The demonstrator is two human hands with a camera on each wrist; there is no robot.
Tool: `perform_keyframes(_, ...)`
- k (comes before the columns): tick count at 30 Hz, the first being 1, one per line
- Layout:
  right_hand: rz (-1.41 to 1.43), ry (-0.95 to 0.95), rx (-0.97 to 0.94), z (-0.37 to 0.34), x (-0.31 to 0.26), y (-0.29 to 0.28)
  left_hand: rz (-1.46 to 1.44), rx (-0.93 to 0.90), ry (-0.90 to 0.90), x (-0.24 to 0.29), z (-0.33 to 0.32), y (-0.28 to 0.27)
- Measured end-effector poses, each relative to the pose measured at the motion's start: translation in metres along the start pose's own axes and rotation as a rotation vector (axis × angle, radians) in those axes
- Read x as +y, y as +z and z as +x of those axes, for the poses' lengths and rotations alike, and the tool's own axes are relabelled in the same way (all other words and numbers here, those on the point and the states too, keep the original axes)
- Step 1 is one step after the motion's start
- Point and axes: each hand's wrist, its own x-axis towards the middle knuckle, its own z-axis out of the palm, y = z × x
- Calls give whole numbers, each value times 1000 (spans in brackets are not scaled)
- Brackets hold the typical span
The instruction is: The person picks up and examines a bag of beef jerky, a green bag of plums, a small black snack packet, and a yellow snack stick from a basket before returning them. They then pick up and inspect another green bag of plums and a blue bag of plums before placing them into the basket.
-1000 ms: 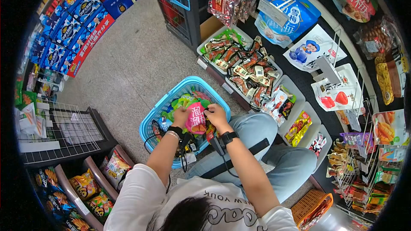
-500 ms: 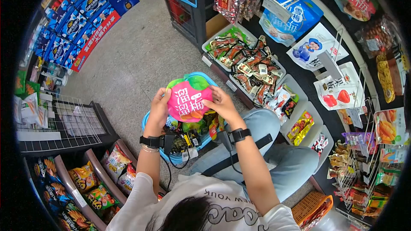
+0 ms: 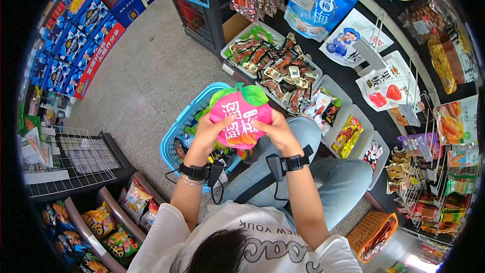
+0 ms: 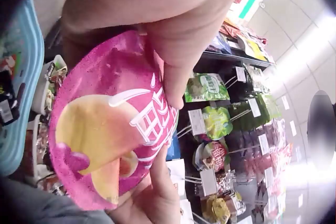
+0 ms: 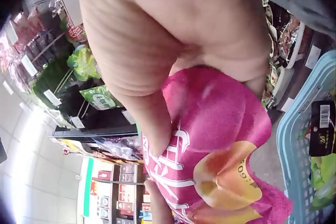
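Note:
A pink snack pouch with green leaf shapes at its top [image 3: 241, 116] is held up over the blue basket [image 3: 169, 144] in the head view. The left hand [image 3: 206, 134] grips its left side and the right hand [image 3: 279, 130] its right side, thumbs lying on the printed front. In the left wrist view the pouch [image 4: 105, 124] bulges under the left hand [image 4: 152, 14]. The right wrist view shows the right hand [image 5: 173, 40] pinching the pouch [image 5: 220, 129]. Fingers behind the pouch are mostly hidden.
Trays of small wrapped snacks [image 3: 273, 68] line the right shelf, below hanging pouches [image 3: 316, 12]. An orange basket [image 3: 369, 232] stands at the lower right. Chip bags [image 3: 101, 220] and a wire rack [image 3: 81, 156] are at the left. The person's bent knees lie beside the blue basket.
The pouch has come up out of the blue basket, nearer the head camera, and has shifted slightly right since half a second ago. Both hands moved with it.

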Motion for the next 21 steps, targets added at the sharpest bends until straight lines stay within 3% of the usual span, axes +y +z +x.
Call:
perform_keyframes(5,-89,3,-111,-8,-18,8,15,-48,-64,8,-1,1)
perform_keyframes(8,-185,-126,21,-2,-7,13,46,45,166,3,7,4)
perform_keyframes(11,-444,-299,405,9,7,29,460,328,339,2,7,15)
perform_keyframes(12,-508,-308,423,8,8,36,355,231,304,3,4,23)
perform_keyframes(13,-539,-501,379,8,9,48,258,83,324,-7,4,27)
perform_keyframes(15,-792,-592,166,1,5,61,170,36,335,-18,0,37)
perform_keyframes(16,-856,-640,157,-4,10,65,15,63,288,-16,1,41)
perform_keyframes(19,-770,-545,81,-9,7,57,-274,250,62,-6,2,31)
perform_keyframes(21,-566,-431,200,-11,3,51,-295,206,71,-9,7,16)
